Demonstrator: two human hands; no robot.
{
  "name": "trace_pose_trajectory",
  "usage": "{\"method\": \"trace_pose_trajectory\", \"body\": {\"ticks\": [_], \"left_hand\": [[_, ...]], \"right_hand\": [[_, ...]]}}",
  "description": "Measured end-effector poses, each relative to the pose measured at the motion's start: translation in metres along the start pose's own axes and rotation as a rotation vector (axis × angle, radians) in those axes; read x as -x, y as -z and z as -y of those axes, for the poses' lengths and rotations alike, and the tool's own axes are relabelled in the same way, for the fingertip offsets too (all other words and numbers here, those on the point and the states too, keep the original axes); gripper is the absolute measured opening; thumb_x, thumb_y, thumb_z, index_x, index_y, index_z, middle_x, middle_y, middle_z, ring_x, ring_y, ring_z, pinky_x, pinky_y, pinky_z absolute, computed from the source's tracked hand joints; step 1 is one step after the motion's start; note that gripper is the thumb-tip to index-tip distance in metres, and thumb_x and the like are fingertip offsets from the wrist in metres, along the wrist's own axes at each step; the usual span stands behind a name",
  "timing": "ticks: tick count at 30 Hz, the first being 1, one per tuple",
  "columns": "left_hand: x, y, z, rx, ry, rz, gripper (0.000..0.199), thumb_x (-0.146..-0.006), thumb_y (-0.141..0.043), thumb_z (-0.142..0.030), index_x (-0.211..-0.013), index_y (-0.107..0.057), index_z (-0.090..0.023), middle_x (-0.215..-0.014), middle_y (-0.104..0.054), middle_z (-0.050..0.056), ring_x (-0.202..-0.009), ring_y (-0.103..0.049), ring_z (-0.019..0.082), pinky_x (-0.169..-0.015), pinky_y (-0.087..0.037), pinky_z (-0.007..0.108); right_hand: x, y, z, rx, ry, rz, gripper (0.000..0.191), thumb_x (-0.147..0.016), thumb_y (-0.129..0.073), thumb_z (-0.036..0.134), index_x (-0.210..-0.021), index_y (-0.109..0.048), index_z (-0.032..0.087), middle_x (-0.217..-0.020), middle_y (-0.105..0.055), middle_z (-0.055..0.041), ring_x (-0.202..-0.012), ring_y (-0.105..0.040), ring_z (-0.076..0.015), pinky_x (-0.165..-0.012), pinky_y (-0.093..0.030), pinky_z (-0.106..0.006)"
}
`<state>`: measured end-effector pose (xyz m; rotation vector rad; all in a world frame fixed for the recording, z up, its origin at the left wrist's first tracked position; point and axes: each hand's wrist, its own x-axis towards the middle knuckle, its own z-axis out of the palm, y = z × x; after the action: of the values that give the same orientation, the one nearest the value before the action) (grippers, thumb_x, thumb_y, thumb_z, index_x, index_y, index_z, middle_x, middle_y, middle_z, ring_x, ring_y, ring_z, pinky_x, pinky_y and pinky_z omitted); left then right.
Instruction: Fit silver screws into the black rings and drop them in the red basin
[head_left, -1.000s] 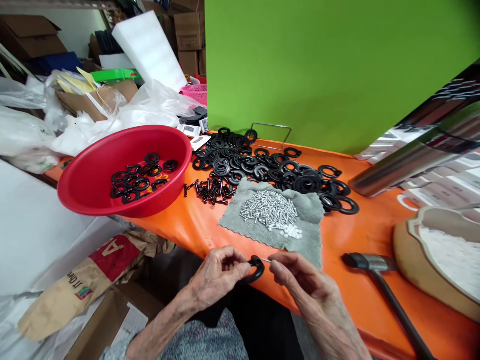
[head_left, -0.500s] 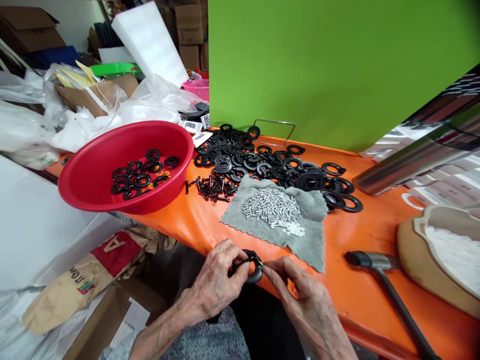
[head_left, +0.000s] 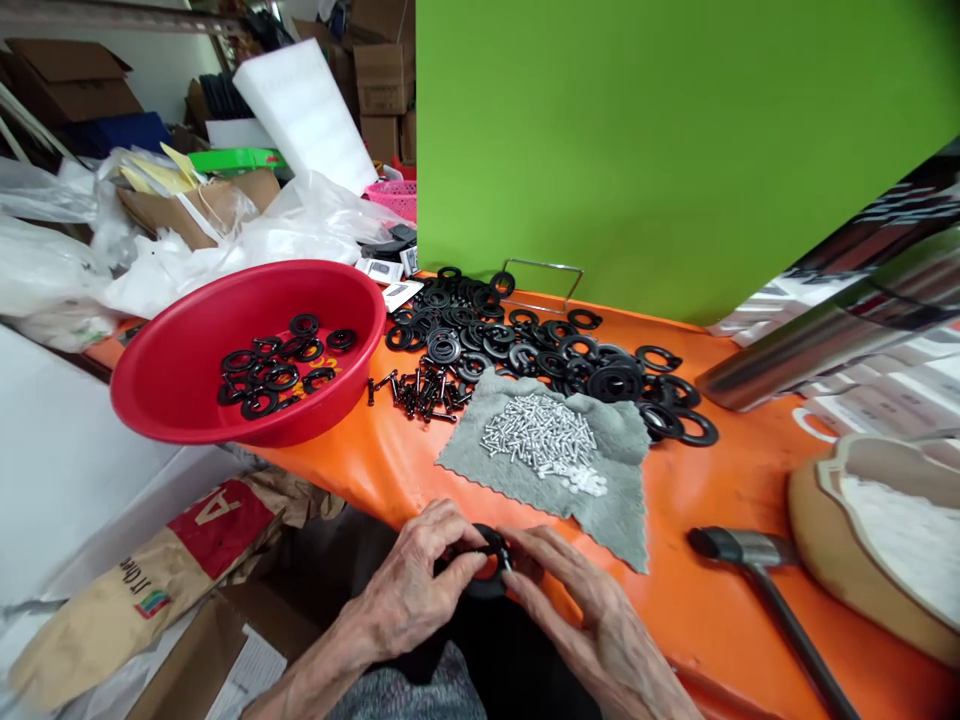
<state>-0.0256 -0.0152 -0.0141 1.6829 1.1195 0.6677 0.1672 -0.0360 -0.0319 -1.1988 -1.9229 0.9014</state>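
Observation:
My left hand [head_left: 420,565] is closed on a black ring [head_left: 487,588], held over my lap at the orange table's front edge. At the ring's right side, my right hand [head_left: 574,590] has its thumb and index finger around a small silver pin [head_left: 508,564]. The pin meets the ring; how deep it sits is hidden by the fingers. Beyond my hands a grey cloth [head_left: 615,520] carries a heap of silver pins [head_left: 532,430] and a few small white pieces [head_left: 585,480]. Behind the cloth lies a pile of black rings [head_left: 517,340].
A red basin [head_left: 161,390] with several black rings stands at the left. Short dark metal pieces [head_left: 424,392] lie beside it. To the right are a hammer [head_left: 787,610], a tan tub [head_left: 814,530] of white material and a shiny metal post [head_left: 787,350]. A green panel [head_left: 637,150] rises behind.
Both hands and the ring have shifted slightly left and down in the picture. My right fingers have come closer around the ring's edge. The camera view has tilted a little upward.

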Motion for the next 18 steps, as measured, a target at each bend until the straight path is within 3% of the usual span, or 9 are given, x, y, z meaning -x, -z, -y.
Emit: {"method": "trace_pose_trajectory", "body": {"ticks": [4,8,11,14,18], "left_hand": [[0.001,0.006,-0.001,0.045,0.032,0.068,0.010,-0.087,-0.051,-0.016,-0.085,-0.061,-0.017,-0.085,-0.057,0.003,-0.085,-0.054,0.017,-0.081,-0.043,0.029],[0.002,0.010,-0.009,0.030,0.010,0.166,0.017,-0.084,-0.050,-0.014,-0.097,-0.059,-0.019,-0.095,-0.055,0.003,-0.092,-0.053,0.018,-0.086,-0.044,0.031],[0.000,0.004,-0.014,-0.011,-0.093,0.149,0.026,-0.079,-0.057,-0.013,-0.104,-0.055,-0.021,-0.102,-0.053,0.004,-0.099,-0.050,0.020,-0.089,-0.045,0.032],[-0.004,-0.009,-0.010,-0.095,-0.171,0.081,0.020,-0.084,-0.053,-0.011,-0.102,-0.053,-0.020,-0.101,-0.055,0.005,-0.098,-0.049,0.021,-0.089,-0.044,0.034],[-0.010,-0.022,0.001,-0.122,-0.139,0.058,0.020,-0.083,-0.050,-0.002,-0.094,-0.053,-0.019,-0.095,-0.055,0.004,-0.093,-0.051,0.019,-0.087,-0.044,0.033]], "right_hand": [[-0.003,-0.002,0.006,-0.011,-0.040,-0.054,0.016,-0.081,-0.059,0.020,-0.096,-0.060,0.024,-0.072,-0.056,0.0027,-0.061,-0.055,-0.0122,-0.057,-0.047,-0.024],[0.002,-0.014,0.004,-0.154,-0.220,-0.173,0.010,-0.078,-0.058,0.029,-0.085,-0.060,0.023,-0.066,-0.053,0.0034,-0.056,-0.051,-0.0117,-0.054,-0.044,-0.024],[0.004,-0.023,-0.002,-0.294,-0.371,-0.228,0.022,-0.078,-0.060,0.043,-0.080,-0.060,0.021,-0.062,-0.052,0.0031,-0.053,-0.048,-0.0115,-0.051,-0.043,-0.024],[0.001,-0.032,-0.005,-0.418,-0.467,-0.253,0.038,-0.075,-0.063,0.057,-0.076,-0.060,0.019,-0.059,-0.050,0.0033,-0.052,-0.047,-0.0113,-0.049,-0.041,-0.023],[-0.001,-0.030,-0.006,-0.434,-0.537,-0.259,0.044,-0.075,-0.062,0.062,-0.078,-0.062,0.019,-0.064,-0.057,0.0008,-0.059,-0.055,-0.0140,-0.056,-0.046,-0.025]]}}
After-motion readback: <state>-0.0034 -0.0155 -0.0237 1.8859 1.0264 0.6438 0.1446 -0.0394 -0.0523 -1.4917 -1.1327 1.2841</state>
